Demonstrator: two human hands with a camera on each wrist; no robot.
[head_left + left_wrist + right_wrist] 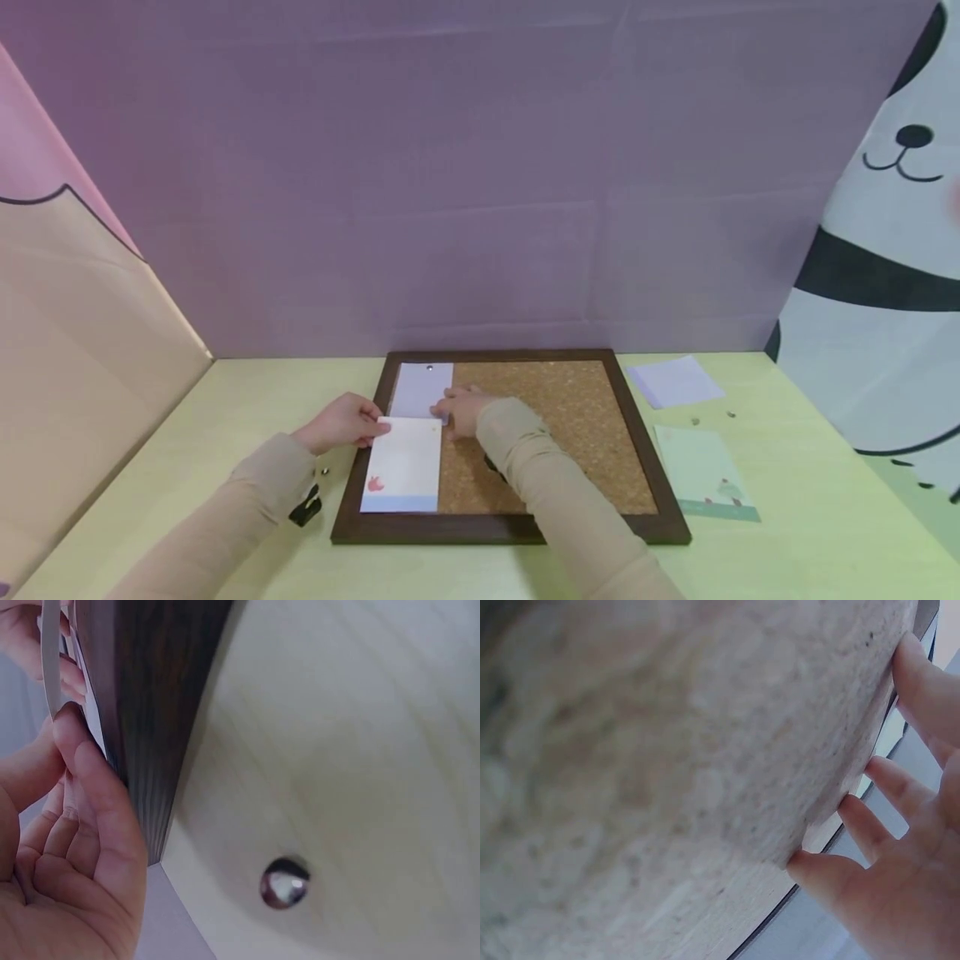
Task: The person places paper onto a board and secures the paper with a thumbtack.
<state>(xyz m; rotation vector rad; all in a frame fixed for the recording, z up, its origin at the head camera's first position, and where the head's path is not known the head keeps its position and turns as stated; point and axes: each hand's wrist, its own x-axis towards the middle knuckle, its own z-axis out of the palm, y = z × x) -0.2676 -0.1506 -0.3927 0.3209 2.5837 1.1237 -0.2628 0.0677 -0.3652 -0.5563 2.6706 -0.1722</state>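
A brown-framed corkboard (562, 442) lies on the table. My left hand (343, 423) pinches a white note sheet (405, 458), with a red apple print and blue lower band, at its upper left corner. The sheet overlaps the lower end of a pale lavender sheet (420, 390), which has a small pushpin (430, 367) near its top edge. My right hand (463, 408) has its fingers spread, fingertips resting by the lavender sheet's lower right corner and on the cork. In the right wrist view the fingertips (799, 861) meet the cork surface, holding nothing visible.
Right of the board lie another lavender sheet (675, 382) and a green sheet with tree drawings (705, 471). Two small pins, one of them a metallic pin (731, 414), lie between them. A shiny round-headed pin (285, 883) sits left of the frame. A purple cloth (487, 175) hangs behind.
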